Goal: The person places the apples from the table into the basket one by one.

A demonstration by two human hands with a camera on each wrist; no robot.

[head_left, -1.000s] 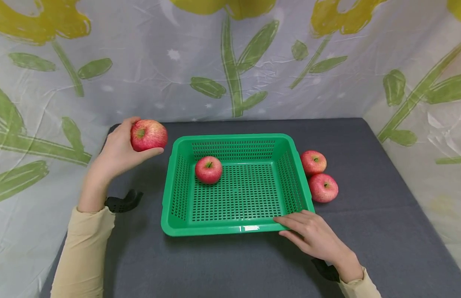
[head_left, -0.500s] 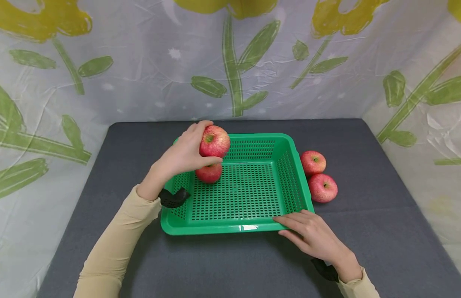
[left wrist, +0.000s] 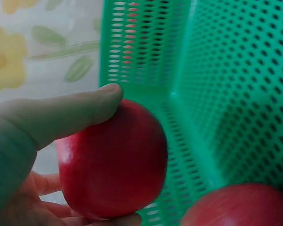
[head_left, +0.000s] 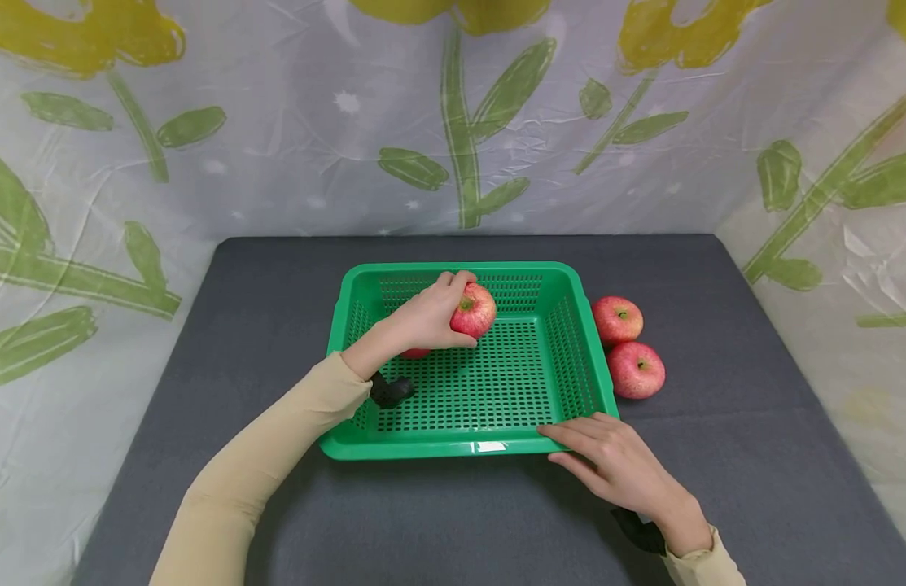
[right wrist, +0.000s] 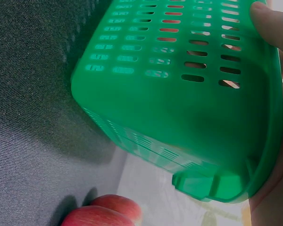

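Note:
My left hand (head_left: pixel 427 316) grips a red apple (head_left: pixel 476 312) inside the outline of the green plastic basket (head_left: pixel 463 448). In the left wrist view, the thumb lies across the top of this apple (left wrist: pixel 114 162) and the fingers curl beneath it. Another apple (head_left: pixel 416 353) rests in the basket, mostly hidden by my left hand in the head view; its rounded top shows at the lower right of the left wrist view. At the basket's front right corner, my right hand (head_left: pixel 610 456) holds the rim, fingers over it and thumb against the outer wall (right wrist: pixel 174 101).
Two more apples, one farther back (head_left: pixel 617 319) and one nearer (head_left: pixel 636 370), lie against each other just right of the basket. A dark grey cloth (head_left: pixel 423 521) covers the table. Behind and at both sides hangs a pale curtain (head_left: pixel 291 155) with printed flowers.
My left hand has carried its apple rightward from beyond the basket's left side, passing over the apple inside, and lower toward the basket's middle. My right hand has stayed on the rim.

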